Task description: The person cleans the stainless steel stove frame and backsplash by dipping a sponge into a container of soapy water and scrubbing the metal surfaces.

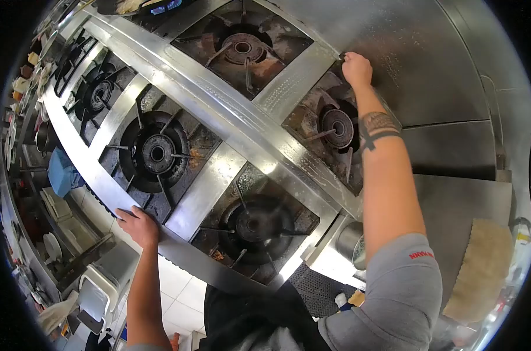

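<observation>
**Reaching across a bare steel range**

A commercial kitchen: a long stainless gas range point(219, 175) fills the view, its burners unlit and without pots. At one o'clock the right hand point(357, 68) is clenched at the far edge of the back burner point(334, 127); what it grips is hidden. At eight o'clock the left hand point(139, 225) lies flat, released, on the front rail point(90, 175). Brown residue still rings the burner wells, so cleaning looks unfinished.

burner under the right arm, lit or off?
Off. The burner by the right hand shows no flame; its ring is dark and bare.
</observation>
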A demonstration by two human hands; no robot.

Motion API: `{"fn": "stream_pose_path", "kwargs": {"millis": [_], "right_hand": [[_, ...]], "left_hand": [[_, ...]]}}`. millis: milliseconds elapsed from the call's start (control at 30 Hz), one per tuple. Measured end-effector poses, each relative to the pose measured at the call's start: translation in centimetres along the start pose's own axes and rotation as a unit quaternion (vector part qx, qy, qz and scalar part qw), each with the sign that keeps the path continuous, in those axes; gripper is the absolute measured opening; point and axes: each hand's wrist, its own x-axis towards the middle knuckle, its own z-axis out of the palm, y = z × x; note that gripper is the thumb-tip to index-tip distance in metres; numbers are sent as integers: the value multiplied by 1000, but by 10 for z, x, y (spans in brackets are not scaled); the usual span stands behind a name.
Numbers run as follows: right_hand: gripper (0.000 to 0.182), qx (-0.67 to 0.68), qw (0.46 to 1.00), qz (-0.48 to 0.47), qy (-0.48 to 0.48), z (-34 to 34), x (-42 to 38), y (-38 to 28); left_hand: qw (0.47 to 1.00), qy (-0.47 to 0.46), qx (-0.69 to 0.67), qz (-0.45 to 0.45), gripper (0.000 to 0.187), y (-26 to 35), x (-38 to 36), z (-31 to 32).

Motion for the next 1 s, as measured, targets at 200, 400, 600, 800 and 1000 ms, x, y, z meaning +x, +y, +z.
{"fn": "stream_pose_path", "kwargs": {"millis": [200, 400, 600, 800, 1000], "right_hand": [[39, -131, 989, -31, -64, -55, -90, 155], [44, -10, 1000, -14, 4, -16, -44, 57], [31, 37, 998, -50, -2, 3, 7, -25], [40, -30, 999, 34, -21, -43, -67, 112], [30, -64, 996, 39, -45, -43, -55, 63]], "left_hand": [[1000, 5, 1, 6, 71, -2, 4, 5], [1000, 10, 12, 23, 72, -8, 8, 10], [1000, 11, 1, 25, 72, -7, 6, 7], [1000, -3, 19, 13, 73, -5, 7, 5], [999, 2, 20, 35, 73, -10, 8, 8]]}}
